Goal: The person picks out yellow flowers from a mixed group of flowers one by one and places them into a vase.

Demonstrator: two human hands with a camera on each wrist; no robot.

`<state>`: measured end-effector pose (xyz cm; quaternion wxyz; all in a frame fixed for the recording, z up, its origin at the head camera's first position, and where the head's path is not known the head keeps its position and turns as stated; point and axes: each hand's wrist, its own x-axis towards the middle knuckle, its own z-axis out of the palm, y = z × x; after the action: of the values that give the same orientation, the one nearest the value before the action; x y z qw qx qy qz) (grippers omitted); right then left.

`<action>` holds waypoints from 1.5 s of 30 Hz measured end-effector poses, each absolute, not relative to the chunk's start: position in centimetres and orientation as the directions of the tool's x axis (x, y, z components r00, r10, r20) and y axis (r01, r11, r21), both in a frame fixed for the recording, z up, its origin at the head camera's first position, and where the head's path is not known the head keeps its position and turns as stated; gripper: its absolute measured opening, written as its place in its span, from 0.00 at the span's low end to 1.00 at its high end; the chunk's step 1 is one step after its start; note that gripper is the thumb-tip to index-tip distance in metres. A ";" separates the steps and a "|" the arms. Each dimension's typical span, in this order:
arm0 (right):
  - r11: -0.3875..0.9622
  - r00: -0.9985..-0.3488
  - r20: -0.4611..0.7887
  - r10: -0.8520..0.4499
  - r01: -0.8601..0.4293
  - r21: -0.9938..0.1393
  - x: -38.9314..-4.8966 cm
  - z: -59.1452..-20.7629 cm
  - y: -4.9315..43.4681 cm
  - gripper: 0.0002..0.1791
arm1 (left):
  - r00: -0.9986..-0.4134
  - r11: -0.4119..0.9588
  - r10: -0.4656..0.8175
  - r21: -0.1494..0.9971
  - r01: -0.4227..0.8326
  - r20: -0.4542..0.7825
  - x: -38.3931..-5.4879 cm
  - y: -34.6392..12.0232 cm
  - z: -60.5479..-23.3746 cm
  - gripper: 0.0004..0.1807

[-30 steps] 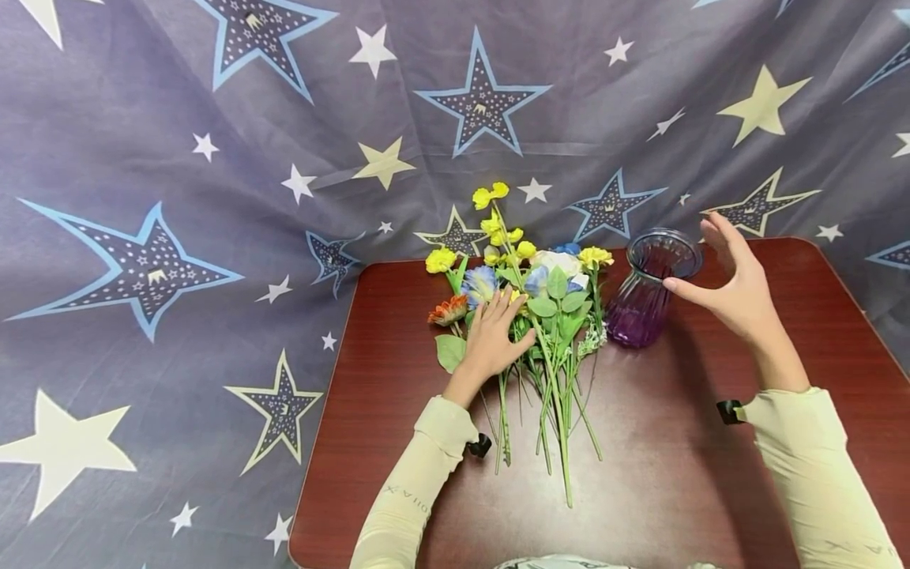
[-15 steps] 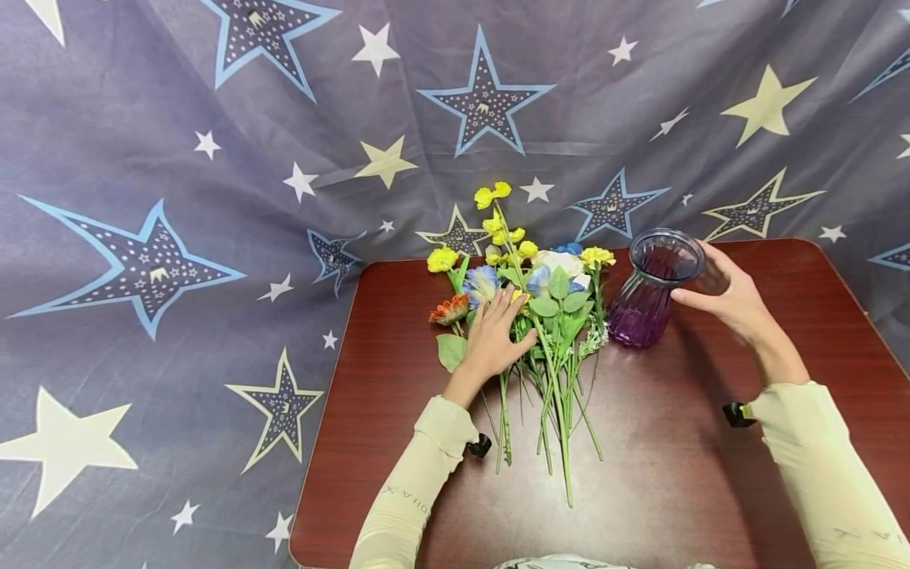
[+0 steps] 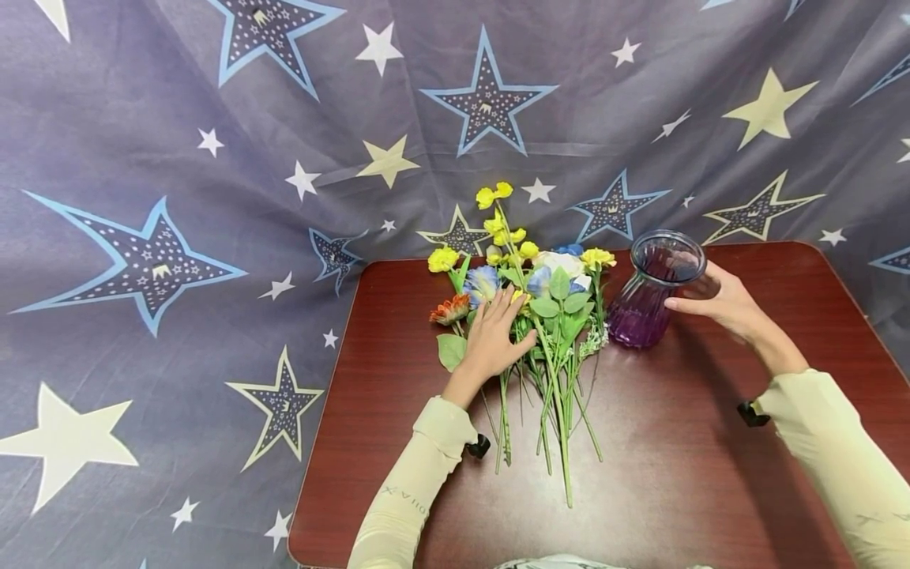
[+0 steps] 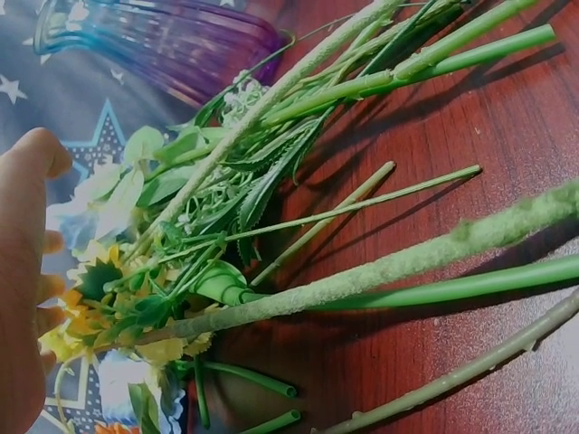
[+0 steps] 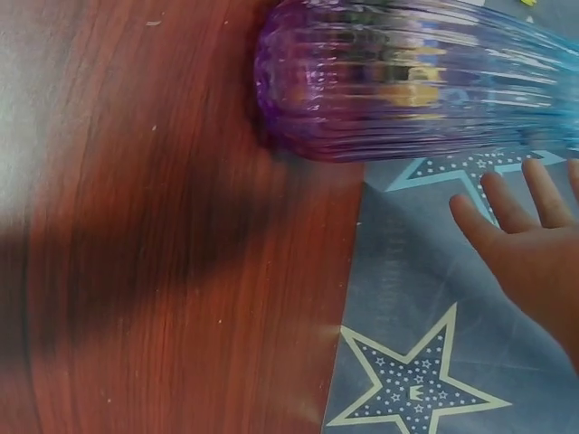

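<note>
A bunch of artificial flowers (image 3: 562, 304) lies on the table, with yellow, blue, white and orange heads and long green stems (image 4: 389, 280). My left hand (image 3: 490, 340) rests over the blooms, fingers spread and fairly straight. To the right of the flowers stands a ribbed glass vase (image 3: 640, 312), purple at the base and bluish at its flared rim. My right hand (image 3: 728, 308) is at the vase's neck on the right, thumb in front and fingers partly behind the glass. In the right wrist view its fingers (image 5: 547, 199) look extended beside the vase; contact is unclear.
The dark red wooden table (image 3: 384, 379) has rounded corners. A grey-purple cloth with star prints (image 3: 398, 103) hangs right behind its far edge. Black wrist devices (image 3: 752, 412) sit at both sleeve cuffs. Patterned white fabric shows at the near edge.
My right hand has lowered and moved left to the vase's neck, its fingers passing behind the rim. The left hand, flowers and vase have stayed in place.
</note>
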<state>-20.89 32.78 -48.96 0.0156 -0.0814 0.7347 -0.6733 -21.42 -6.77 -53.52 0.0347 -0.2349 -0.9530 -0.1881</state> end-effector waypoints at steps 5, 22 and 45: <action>0.084 -0.986 0.068 -0.152 -0.082 -0.993 -21.2 -49.1 32.6 0.40 | -0.890 0.825 0.430 0.337 0.455 0.149 -21.4 -6.8 -53.6 0.40; 0.265 -0.985 0.037 -0.171 -0.082 -0.961 -21.6 -50.4 32.6 0.37 | -0.892 0.820 0.428 0.352 0.450 0.144 -21.3 -6.9 -53.5 0.39; 0.364 -0.991 0.027 -0.128 -0.072 -0.929 -21.9 -51.1 32.7 0.37 | -0.902 0.825 0.406 0.365 0.432 0.148 -21.2 -6.0 -51.9 0.36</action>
<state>-21.93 32.66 -51.12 0.0249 -0.0608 0.8254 -0.5608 -21.18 -5.97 -51.91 0.0320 -0.2195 -0.9547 -0.1985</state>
